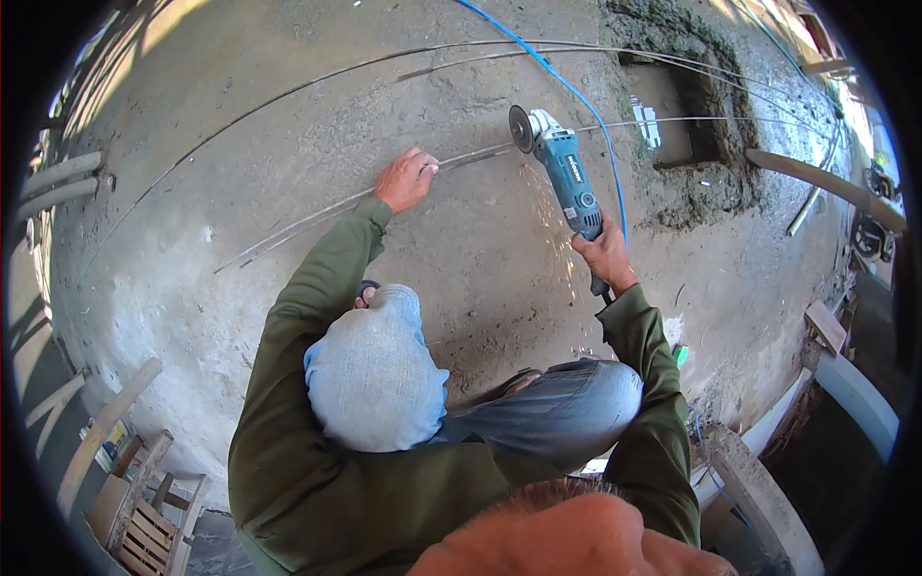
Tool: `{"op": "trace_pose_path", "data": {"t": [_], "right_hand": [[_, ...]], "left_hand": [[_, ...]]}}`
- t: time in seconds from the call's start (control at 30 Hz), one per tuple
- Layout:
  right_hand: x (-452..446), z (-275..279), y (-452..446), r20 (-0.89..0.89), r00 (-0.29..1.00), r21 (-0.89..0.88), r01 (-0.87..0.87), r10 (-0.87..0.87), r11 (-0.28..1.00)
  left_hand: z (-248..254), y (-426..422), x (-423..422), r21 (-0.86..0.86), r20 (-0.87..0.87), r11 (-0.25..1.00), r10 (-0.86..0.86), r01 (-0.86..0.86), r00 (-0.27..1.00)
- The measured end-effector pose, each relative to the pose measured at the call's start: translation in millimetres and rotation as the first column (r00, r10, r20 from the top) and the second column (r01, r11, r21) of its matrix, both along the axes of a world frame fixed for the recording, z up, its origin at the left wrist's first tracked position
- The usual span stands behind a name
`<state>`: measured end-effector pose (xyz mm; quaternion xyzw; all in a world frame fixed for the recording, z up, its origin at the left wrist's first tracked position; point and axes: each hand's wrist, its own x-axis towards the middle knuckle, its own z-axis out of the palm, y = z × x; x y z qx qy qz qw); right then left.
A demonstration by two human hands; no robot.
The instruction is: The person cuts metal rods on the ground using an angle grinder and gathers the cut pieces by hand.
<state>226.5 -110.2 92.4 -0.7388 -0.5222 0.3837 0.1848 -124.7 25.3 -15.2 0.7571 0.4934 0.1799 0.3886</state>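
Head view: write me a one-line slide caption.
Sparks spray below an angle grinder gripped in the right hand while the left hand holds thin rods over a grey floor.

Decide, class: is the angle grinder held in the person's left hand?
No: the right hand grips the angle grinder, while the left hand is on the thin rods.

Grinder (564, 178): smooth teal plastic body, bare silvery metal head (545, 125), dark matt disc (521, 129). Rods (471, 157) are dull metal; floor (461, 259) is matt concrete, fairly smooth in patches, rough and crumbly round the pit (711, 182). Jeans (370, 374) faded denim, sleeves (312, 293) matt cloth, pole (108, 437) bare wood.
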Motion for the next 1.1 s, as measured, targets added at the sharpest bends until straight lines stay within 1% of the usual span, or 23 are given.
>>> {"op": "trace_pose_path", "data": {"t": [0.1,0.17,0.3,0.37,0.5,0.57,0.7,0.8,0.87,0.97,1.07,1.1], "right_hand": [[-2.6,5.3,0.5,0.004,1.0,-0.007,0.022,-0.022,1.0],[1.8,4.2,-3.0,0.013,1.0,-0.07,0.026,-0.025,0.997],[1.7,7.2,-5.7,0.035,0.999,-0.025,0.024,-0.023,0.999],[7.3,-3.2,-8.1,-0.02,0.999,-0.011,0.034,-0.034,0.999],[5.1,-2.1,-3.9,-0.027,0.999,-0.006,0.045,-0.045,0.999],[6.7,-0.1,-4.3,-0.002,1.0,-0.034,0.03,-0.03,0.999],[2.0,10.9,-4.4,0.01,0.999,-0.033,0.032,-0.032,0.999],[1.0,12.6,-3.5,0.004,1.0,-0.027,0.024,-0.024,0.999],[1.7,8.5,-1.9,-0.02,0.997,-0.079,0.069,-0.071,0.995],[1.3,10.8,-0.9,-0.033,0.998,-0.047,0.051,-0.052,0.998],[-6.0,29.2,0.4,-0.031,0.998,-0.082,0.045,-0.047,0.996],[-5.0,26.6,-1.1,-0.031,0.998,-0.081,0.043,-0.045,0.996]], "left_hand": [[-0.4,1.3,-0.9,0.0,0.013,1.0,0.006,-0.006,1.0],[0.3,1.8,-2.5,0.0,0.016,1.0,0.01,-0.01,1.0],[-1.0,4.5,-3.3,0.017,0.028,1.0,0.007,-0.008,1.0],[-1.2,5.1,-2.5,0.027,0.032,1.0,0.001,-0.001,0.999],[5.0,4.1,-2.5,0.017,0.022,1.0,-0.005,0.004,1.0],[6.2,3.6,-2.4,0.008,0.022,1.0,0.001,-0.001,1.0],[5.1,6.3,-3.6,0.012,0.042,1.0,0.006,-0.007,0.999],[4.4,4.8,-3.0,0.028,0.052,1.0,0.001,-0.002,0.999],[3.4,4.7,-2.6,0.041,0.055,0.999,-0.004,0.002,0.998],[3.2,4.4,-3.1,0.055,0.061,0.998,0.006,-0.01,0.998],[5.1,6.3,-4.5,0.062,0.051,0.998,0.008,-0.011,0.999],[5.1,7.4,-4.7,0.065,0.052,0.998,0.006,-0.009,0.999]]}}
